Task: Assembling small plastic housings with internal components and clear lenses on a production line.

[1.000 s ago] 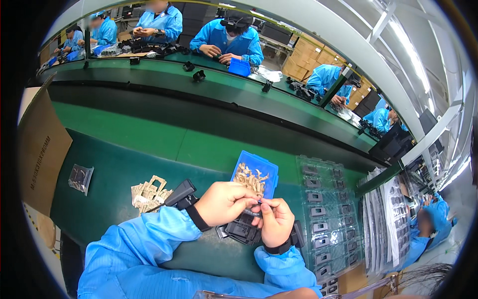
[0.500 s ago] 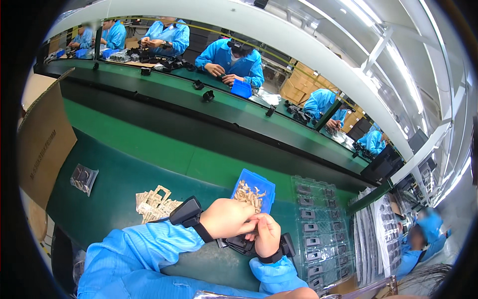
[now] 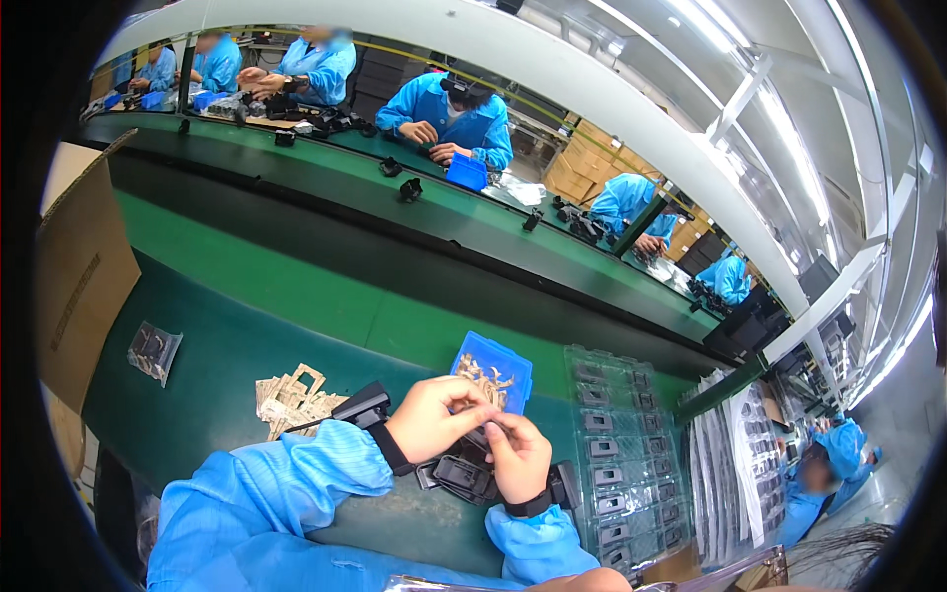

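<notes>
So the black plastic parts [image 3: 464, 477] are in a little heap on the green work surface [image 3: 217, 345], right under both hands. Left hand [image 3: 434, 422] and right hand [image 3: 521, 459] have their fingertips pinched together just above the heap. Honestly can't tell what, if anything, is between them, the fingers cover it.

Just beyond the hands there's a blue bin [image 3: 498, 352] with curly tan strips [image 3: 481, 375] in it. Off to the left, a loose pile of flat tan frames [image 3: 296, 395] sits on the green top, then a clear bag [image 3: 155, 352] with dark bits inside, and a cardboard box [image 3: 84, 276] by the edge. On the right it's a clear blister tray [image 3: 621, 449] with grey frames in the pockets, plus a bunch of stacked trays [image 3: 730, 469].

Past the dark ledge [image 3: 335, 222], co-workers in blue smocks sit along another green bench [image 3: 340, 146], black parts scattered on it. Behind them, stacked cartons [image 3: 592, 163]. White beams and bright tube lights [image 3: 794, 148] overhead.
</notes>
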Tool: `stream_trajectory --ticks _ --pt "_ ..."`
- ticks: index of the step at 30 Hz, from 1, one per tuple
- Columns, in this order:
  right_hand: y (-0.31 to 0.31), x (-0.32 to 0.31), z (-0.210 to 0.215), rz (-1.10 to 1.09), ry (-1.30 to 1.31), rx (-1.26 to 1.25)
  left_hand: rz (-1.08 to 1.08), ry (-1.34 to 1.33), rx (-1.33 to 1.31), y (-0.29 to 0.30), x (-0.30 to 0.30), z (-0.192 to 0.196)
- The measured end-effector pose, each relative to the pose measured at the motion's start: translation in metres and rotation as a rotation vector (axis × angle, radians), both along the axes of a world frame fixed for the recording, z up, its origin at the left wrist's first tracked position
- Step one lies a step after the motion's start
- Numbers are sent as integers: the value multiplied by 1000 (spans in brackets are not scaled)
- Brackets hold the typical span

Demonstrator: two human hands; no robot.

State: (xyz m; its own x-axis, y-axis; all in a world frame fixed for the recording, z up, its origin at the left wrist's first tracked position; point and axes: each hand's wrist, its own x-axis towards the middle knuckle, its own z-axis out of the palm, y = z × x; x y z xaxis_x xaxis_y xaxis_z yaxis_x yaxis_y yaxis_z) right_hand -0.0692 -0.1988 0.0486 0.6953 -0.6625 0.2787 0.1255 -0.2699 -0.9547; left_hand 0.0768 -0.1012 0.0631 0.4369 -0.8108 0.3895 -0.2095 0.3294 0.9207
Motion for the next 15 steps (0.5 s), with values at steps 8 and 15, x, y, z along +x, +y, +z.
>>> stream_trajectory --ticks 8,15 --pt "-13 -6 8 142 -158 571 -61 212 -43 0 -5 8" --pt "-1 -4 -1 142 -259 431 240 -35 -130 9 -6 19"
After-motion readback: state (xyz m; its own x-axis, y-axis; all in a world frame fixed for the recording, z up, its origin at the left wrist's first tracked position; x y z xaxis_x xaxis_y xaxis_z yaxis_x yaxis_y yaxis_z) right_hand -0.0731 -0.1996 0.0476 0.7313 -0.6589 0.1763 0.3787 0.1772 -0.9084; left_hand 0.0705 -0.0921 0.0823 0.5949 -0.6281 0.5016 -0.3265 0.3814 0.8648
